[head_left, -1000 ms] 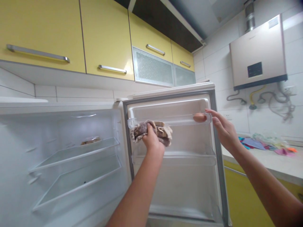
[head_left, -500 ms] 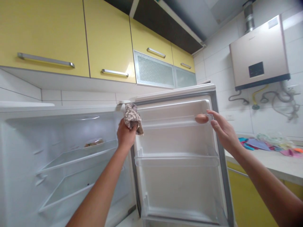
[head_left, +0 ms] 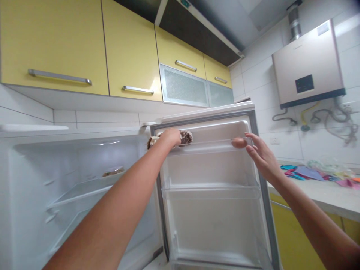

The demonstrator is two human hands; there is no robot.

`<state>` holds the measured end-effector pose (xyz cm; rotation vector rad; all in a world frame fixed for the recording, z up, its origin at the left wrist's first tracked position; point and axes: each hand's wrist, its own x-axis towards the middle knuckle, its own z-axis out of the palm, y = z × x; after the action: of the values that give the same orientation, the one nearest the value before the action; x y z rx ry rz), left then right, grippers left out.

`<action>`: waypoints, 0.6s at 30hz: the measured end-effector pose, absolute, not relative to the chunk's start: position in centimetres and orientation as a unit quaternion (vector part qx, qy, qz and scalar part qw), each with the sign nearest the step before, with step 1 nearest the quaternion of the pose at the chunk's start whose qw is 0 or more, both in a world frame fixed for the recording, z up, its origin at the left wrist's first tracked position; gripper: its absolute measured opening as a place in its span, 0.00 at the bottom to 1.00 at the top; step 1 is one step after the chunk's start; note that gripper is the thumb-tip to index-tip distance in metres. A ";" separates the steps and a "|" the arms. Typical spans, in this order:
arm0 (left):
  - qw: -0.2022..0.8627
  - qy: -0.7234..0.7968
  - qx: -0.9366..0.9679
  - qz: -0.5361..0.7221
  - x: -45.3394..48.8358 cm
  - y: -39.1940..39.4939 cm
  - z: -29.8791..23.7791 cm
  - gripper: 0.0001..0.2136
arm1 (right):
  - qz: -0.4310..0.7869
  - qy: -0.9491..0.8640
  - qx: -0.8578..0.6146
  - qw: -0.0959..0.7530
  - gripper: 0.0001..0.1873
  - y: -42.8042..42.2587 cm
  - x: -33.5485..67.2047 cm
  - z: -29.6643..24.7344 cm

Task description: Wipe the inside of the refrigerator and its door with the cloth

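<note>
The white fridge door [head_left: 213,221] stands open, its inner side toward me. My left hand [head_left: 171,137] grips a brown-and-white patterned cloth [head_left: 186,138] at the left end of the clear top door shelf [head_left: 208,145]; part of the cloth is behind the shelf's front wall. At that shelf's right end lies a brown egg [head_left: 239,143]. My right hand [head_left: 260,155] is at the door's right edge beside the egg, thumb and fingers apart around the shelf's end. Whether it touches the egg I cannot tell.
Left of the door is the fridge interior with a glass shelf [head_left: 81,189] holding a small package [head_left: 113,171]. Yellow cabinets [head_left: 129,48] hang above. At right, a counter [head_left: 323,193] carries colourful cloths [head_left: 309,172], below a water heater [head_left: 308,63].
My left hand and the cloth have moved right, from the door's hinge side into the top door shelf. My right hand stays at the door's edge, and the egg has not moved.
</note>
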<state>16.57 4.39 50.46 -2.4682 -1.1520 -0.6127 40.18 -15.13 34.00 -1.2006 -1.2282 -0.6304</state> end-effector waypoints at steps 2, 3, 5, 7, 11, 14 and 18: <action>0.156 -0.395 -0.882 -0.203 17.6 3.8 50.5 0.10 | -0.271 -0.534 -0.516 0.612 0.29 -15.2 40.0 34.0; 0.143 -0.385 -0.890 -0.199 18.1 3.5 50.5 0.09 | -0.271 -0.535 -0.515 0.613 0.29 -15.2 40.0 34.1; 0.110 -0.360 -0.906 -0.194 19.2 2.7 50.7 0.09 | -0.272 -0.535 -0.511 0.615 0.28 -15.2 39.8 34.1; 0.071 -0.334 -0.920 -0.195 20.5 1.7 50.9 0.10 | -0.272 -0.535 -0.509 0.617 0.28 -15.2 39.7 34.2; -0.018 -0.286 -0.935 -0.208 23.6 -0.2 51.1 0.09 | -0.265 -0.536 -0.504 0.623 0.28 -15.2 39.8 34.3; -0.084 -0.243 -0.942 -0.216 25.7 -1.6 51.0 0.09 | -0.264 -0.538 -0.502 0.624 0.27 -15.3 40.1 34.3; -0.173 -0.201 -0.940 -0.214 28.4 -3.0 50.7 0.05 | -0.269 -0.530 -0.500 0.630 0.27 -15.4 40.1 34.3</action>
<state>28.35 -3.00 50.66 -3.3305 -0.7103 -0.7571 40.10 -15.37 34.30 -1.1451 -1.2139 -0.6168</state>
